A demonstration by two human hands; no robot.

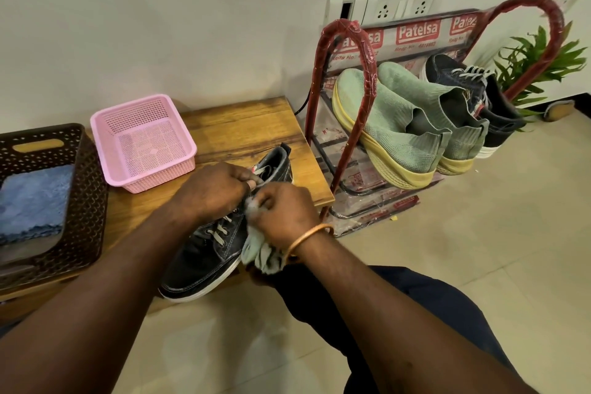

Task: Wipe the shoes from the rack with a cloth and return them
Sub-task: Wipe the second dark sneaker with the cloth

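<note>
Your left hand (217, 192) is curled over the lace area of the dark denim lace-up shoe with a white rubber sole (204, 261), fingertips pinching at a lace or the tongue; which one I cannot tell. Your right hand (284, 211), with a thin golden bangle (308, 235) at the wrist, grips a bunched pale green cloth (259, 256) and presses it against the shoe's side near the collar. The shoe lies on the front edge of the low wooden table (243, 128), toe towards you and overhanging the edge.

By my reading, you are mid-wipe on this shoe, working around the opening. Next, judge whether the sole edge and toe need the cloth, then carry the shoe to the red wrapped metal shoe rack (370, 73) just beside the table. Its matching dark shoe (473, 89) sits at the far end of the upper shelf, next to a pair of green knit shoes with yellow soles (393, 125), so aim for whatever gap there is beside it.

On the table behind sit a pink perforated plastic basket (160, 177) and a brown woven-pattern plastic basket (92, 201) holding a folded blue cloth (32, 198).
</note>
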